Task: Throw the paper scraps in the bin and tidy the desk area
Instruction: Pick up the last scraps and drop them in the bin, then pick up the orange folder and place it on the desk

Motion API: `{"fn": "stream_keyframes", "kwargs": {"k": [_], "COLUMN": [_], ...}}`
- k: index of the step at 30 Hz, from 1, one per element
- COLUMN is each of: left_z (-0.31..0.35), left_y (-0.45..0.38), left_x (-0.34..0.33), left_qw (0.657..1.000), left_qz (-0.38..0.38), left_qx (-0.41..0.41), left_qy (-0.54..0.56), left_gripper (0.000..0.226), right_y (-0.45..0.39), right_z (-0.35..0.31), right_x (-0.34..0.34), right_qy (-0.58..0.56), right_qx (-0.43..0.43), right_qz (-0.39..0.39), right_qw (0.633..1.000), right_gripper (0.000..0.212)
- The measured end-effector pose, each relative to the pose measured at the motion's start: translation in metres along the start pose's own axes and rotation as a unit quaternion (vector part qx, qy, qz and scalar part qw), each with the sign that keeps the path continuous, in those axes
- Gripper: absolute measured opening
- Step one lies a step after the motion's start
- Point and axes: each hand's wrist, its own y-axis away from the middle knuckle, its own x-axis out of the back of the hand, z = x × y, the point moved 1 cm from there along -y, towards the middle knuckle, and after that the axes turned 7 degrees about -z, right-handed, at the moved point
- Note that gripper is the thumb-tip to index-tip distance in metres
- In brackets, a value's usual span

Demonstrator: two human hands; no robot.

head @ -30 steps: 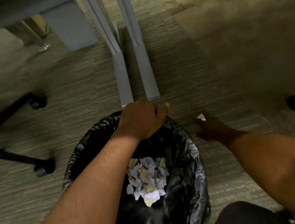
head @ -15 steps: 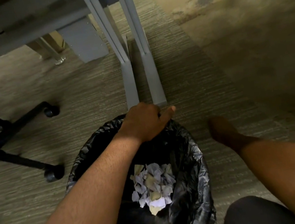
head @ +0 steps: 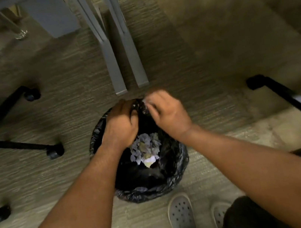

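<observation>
Hands over bin; paper scraps inside

The bin mouth is partly covered by both hands; bare carpet is left right, desk legs beyond.

A striped carpet floor carries a bin lined with a black bag at the near centre. Just beyond it stand two grey desk feet. Black chair bases rest at left and right, and two grey perforated shoes nearest.
</observation>
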Motion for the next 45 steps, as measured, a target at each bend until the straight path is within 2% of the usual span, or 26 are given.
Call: {"fn": "stream_keyframes", "kwargs": {"k": [1,3,5,6,8,14,24,35,40,45], "left_z": [0.002,0.007,0.014,0.018,0.026,0.067,0.171,0.323,0.395,0.461], "left_y": [0.013,0.041,0.066,0.077,0.097,0.137,0.164,0.133,0.105,0.077], "left_x": [0.009,0.028,0.046,0.054,0.071,0.125,0.224,0.251,0.240,0.212], "left_qw": [1.000,0.997,0.994,0.992,0.988,0.982,0.984,0.971,0.958,0.944], "left_qz": [-0.014,-0.052,-0.089,-0.106,-0.131,-0.158,-0.175,-0.206,-0.233,-0.271], "left_qx": [0.014,0.051,0.065,0.070,0.085,0.098,0.037,-0.118,-0.163,-0.182], "left_qy": [-0.001,-0.010,-0.013,-0.010,0.004,0.030,0.022,-0.028,-0.028,-0.033], "left_gripper": [0.039,0.041,0.044,0.045,0.047,0.051,0.059,0.055,0.055,0.052], "right_y": [0.008,0.019,0.024,0.025,0.024,0.015,0.006,0.034,0.064,0.110], "right_z": [-0.016,-0.045,-0.067,-0.075,-0.091,-0.138,-0.209,-0.192,-0.162,-0.110], "right_x": [0.002,0.007,0.016,0.023,0.039,0.096,0.221,0.386,0.455,0.508], "right_qy": [-0.010,-0.005,0.065,0.098,0.131,0.134,0.076,0.057,0.003,-0.049], "right_qx": [-0.007,-0.069,-0.133,-0.157,-0.181,-0.203,-0.316,-0.429,-0.498,-0.602], "right_qz": [-0.044,-0.187,-0.331,-0.365,-0.383,-0.401,-0.265,-0.047,0.065,0.159], "right_qw": [0.999,0.980,0.932,0.912,0.896,0.883,0.908,0.900,0.865,0.781], "right_gripper": [0.014,0.027,0.041,0.044,0.043,0.056,0.060,0.060,0.057,0.055]}}
